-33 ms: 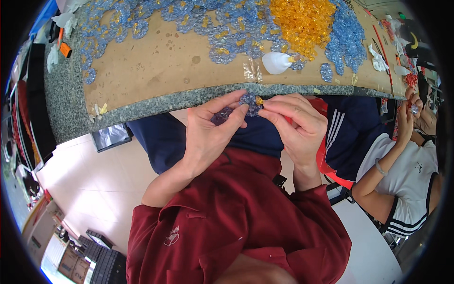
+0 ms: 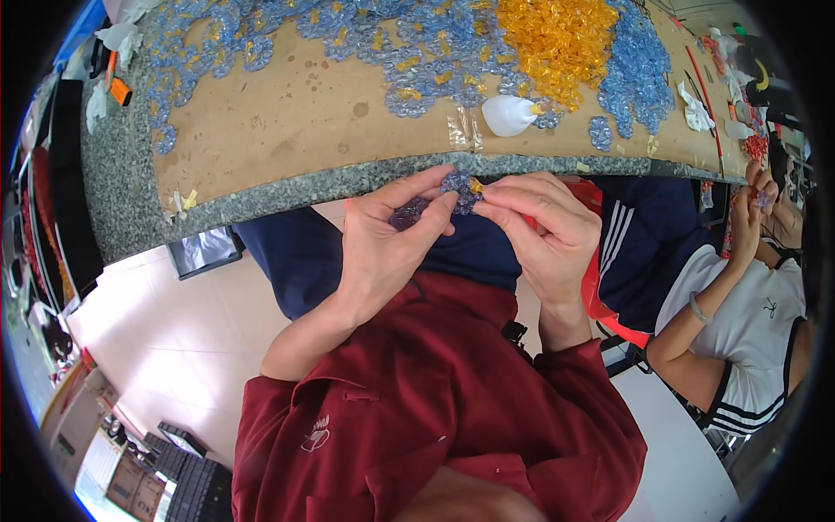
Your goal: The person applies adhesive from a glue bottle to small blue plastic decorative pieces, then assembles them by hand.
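Just off the table's front edge, my left hand (image 2: 393, 235) is closed on a clear blue plastic piece (image 2: 458, 187) with a bumpy, flower-like outline. More clear blue plastic shows inside its curled fingers, partly hidden. From the right, my right hand (image 2: 550, 228) pinches a small orange plastic piece (image 2: 475, 185) between thumb and fingertips. The orange piece touches the rim of the blue one. Beyond the hands, a white squeeze bottle (image 2: 508, 116) with a yellowish tip lies on the cardboard.
Cardboard (image 2: 287, 122) covers the stone-edged table (image 2: 130, 204). On it lie a heap of orange pieces (image 2: 557, 43), a pile of blue pieces (image 2: 639, 78) and many blue pieces with orange parts (image 2: 417, 74). A co-worker (image 2: 739, 304) sits at the right. An orange-handled tool (image 2: 119, 90) lies far left.
My right fingertips and the orange piece have shifted very slightly left against the blue piece. My left hand has not visibly moved.
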